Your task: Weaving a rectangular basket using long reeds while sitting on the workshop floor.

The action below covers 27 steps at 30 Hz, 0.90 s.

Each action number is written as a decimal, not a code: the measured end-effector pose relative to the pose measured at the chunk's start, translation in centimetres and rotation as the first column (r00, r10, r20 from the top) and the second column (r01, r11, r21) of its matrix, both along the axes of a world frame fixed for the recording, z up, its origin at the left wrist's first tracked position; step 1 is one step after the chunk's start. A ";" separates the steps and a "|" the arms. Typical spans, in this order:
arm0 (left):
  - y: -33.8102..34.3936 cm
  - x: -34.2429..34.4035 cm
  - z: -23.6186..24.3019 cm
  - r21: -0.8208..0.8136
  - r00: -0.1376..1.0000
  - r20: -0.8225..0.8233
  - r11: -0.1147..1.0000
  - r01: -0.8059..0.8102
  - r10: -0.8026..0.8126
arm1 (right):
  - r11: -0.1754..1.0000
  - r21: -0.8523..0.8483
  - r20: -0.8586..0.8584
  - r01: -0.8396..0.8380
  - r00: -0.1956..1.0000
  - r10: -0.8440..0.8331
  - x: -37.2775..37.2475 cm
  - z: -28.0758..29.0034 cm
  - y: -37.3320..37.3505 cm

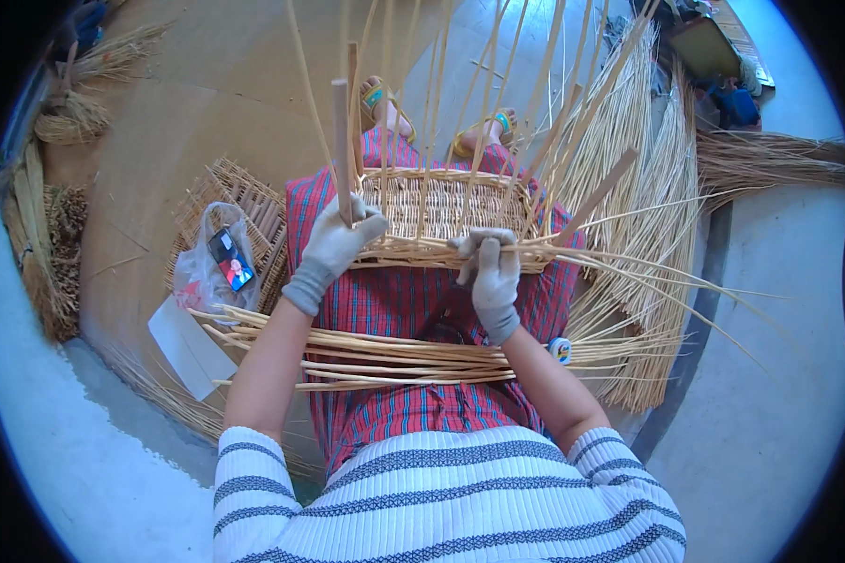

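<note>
A half-woven rectangular wicker basket (451, 211) rests on my lap, with thin upright rods (427, 159) rising from its sides and thicker wooden sticks at its corners. My gloved left hand (336, 242) is closed around the near left corner, at the base of a thick stick (342, 141). On the near edge, right of the middle, my gloved right hand (493, 272) pinches wicker strands, its fingers bent; the exact strand is partly hidden. Long loose strand ends (662, 274) stick out to the right beyond that hand, past another slanting corner stick (603, 192).
A bundle of peeled rods (394, 355) lies across my lap under my forearms. To the left, a phone (232, 261) and plastic bag (195, 280) sit on a woven basket piece (253, 202). Large heaps of long rods (629, 235) cover the floor at right.
</note>
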<state>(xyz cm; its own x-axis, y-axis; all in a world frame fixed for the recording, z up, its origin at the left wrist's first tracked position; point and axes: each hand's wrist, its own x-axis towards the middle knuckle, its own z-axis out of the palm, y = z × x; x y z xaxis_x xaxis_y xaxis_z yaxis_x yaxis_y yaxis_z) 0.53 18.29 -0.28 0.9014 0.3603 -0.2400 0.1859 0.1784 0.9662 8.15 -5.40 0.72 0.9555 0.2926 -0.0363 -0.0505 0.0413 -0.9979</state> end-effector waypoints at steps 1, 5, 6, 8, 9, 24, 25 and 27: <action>-0.9 0.7 0.5 0.009 0.989 -0.072 0.992 -0.129 0.129 | 0.994 0.106 -0.189 -0.029 0.981 0.048 -0.4 0.6 -0.4; -1.1 0.6 -0.7 0.133 0.969 -0.042 0.962 -0.238 0.245 | 0.979 0.007 -0.114 -0.205 0.972 0.205 -5.9 6.2 1.8; -1.3 0.6 -0.5 0.131 0.972 -0.043 0.966 -0.225 0.232 | 0.964 0.021 0.048 -0.264 0.964 0.262 -6.9 6.7 2.3; -0.4 0.3 0.1 0.063 0.970 -0.186 0.987 -0.147 0.156 | 0.991 0.048 -0.306 -0.122 0.943 0.131 -2.4 5.1 -0.1; 0.0 0.1 -0.6 0.105 0.972 -0.199 0.989 -0.103 0.122 | 0.995 0.032 -0.310 -0.091 0.946 0.096 0.0 3.3 -1.5; -6.8 3.0 2.3 0.008 0.862 -0.451 0.965 0.263 -0.232 | 0.999 -0.028 0.102 0.018 0.995 -0.015 3.5 0.9 -4.2; -7.5 3.0 1.0 0.054 0.926 -0.352 0.985 0.165 -0.136 | 0.999 -0.019 0.255 -0.028 0.967 0.032 5.2 1.6 -2.0; -9.1 2.4 0.9 0.083 0.947 -0.320 0.994 0.068 -0.038 | 0.971 -0.235 0.594 0.033 0.796 0.117 8.0 6.2 3.8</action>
<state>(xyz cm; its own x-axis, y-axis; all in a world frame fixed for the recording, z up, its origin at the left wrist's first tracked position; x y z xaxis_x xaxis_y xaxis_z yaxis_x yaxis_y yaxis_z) 2.95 9.24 0.65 0.8025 0.3481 -0.4846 0.4922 0.0730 0.8674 16.15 -1.56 6.88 0.7920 0.3888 0.4708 0.5644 -0.1720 -0.8074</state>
